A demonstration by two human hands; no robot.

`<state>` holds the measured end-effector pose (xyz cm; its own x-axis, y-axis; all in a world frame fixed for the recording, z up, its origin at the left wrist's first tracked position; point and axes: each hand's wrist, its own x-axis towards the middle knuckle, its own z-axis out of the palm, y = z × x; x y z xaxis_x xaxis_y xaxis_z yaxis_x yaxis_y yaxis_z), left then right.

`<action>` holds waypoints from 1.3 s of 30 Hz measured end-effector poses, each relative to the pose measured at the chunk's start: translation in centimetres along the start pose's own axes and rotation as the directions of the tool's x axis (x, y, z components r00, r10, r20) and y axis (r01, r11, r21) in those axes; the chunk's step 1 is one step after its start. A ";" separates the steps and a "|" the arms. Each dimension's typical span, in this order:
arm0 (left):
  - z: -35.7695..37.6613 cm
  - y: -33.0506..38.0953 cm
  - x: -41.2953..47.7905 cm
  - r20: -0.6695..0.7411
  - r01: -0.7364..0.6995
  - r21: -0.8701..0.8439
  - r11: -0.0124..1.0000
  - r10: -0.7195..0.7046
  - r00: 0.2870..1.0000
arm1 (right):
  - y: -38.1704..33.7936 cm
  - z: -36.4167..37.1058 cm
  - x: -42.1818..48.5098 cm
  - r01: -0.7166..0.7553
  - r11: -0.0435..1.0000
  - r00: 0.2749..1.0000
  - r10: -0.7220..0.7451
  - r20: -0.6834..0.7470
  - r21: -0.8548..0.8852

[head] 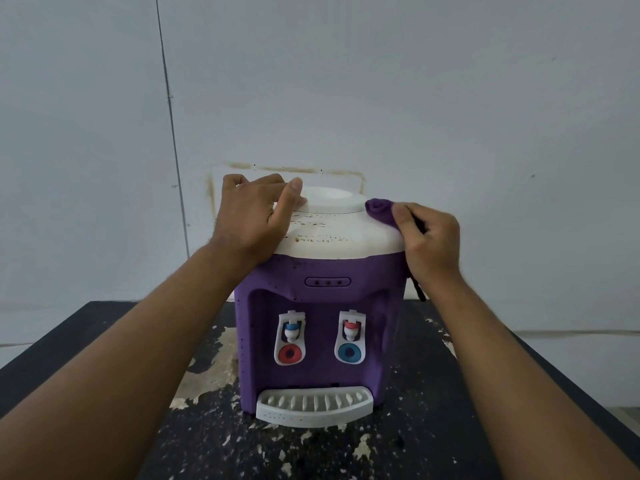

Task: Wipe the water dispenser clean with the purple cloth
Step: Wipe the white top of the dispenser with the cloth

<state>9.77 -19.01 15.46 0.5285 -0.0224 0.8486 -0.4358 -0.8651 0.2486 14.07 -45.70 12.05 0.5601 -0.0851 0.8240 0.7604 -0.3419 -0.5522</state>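
The water dispenser (317, 306) stands upright in the middle of a dark table (86, 341) whose top is chipped and flaking, its purple body facing the viewer and its white top (332, 237) speckled with brownish stains along the near slope. The left hand (252, 216) lies flat and open on the left side of that white top, fingers reaching over the far edge, apparently steadying the unit. The right hand (429, 240) is closed on the purple cloth (379, 211), pinching it against the right shoulder of the top; a bunched end of the cloth pokes up to the left of the thumb and a darker strip hangs down past the wrist beside the dispenser's right wall. Judging by the stains, most of the wiping is yet to be done. The main risk is that a hard sideways stroke pushes the light dispenser across the table or tips it if the left hand eases off. The bunched cloth may also only smear the marks, since little of it lies flat. The dangling strip could catch on the right tap (350, 330) or the drip tray (313, 405) when the hand moves down to the front.
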 end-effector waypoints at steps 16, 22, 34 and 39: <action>0.1 -0.4 0.0 0.012 0.007 -0.019 1.000 -0.007 1.000 | -2.1 1.2 2.4 0.119 0.992 0.919 -0.095 0.383 -0.040; 0.1 -0.5 0.2 -0.008 0.013 -0.067 0.998 -0.014 1.000 | -5.4 4.3 3.9 0.211 0.960 0.805 -0.066 0.589 -0.182; 0.3 -0.4 0.1 -0.002 0.066 -0.126 0.990 -0.067 0.998 | -2.3 -0.1 2.9 -0.014 0.998 0.910 0.041 0.413 -0.069; 0.1 -0.4 0.2 -0.007 0.051 -0.096 0.994 -0.052 0.999 | -5.5 3.6 1.4 0.170 0.971 0.877 -0.072 0.474 -0.167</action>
<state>10.16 -18.72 15.42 0.5457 0.0259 0.8376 -0.4761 -0.8129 0.3353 11.85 -40.55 15.83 0.5924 0.3939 0.7028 0.7790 -0.5026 -0.3749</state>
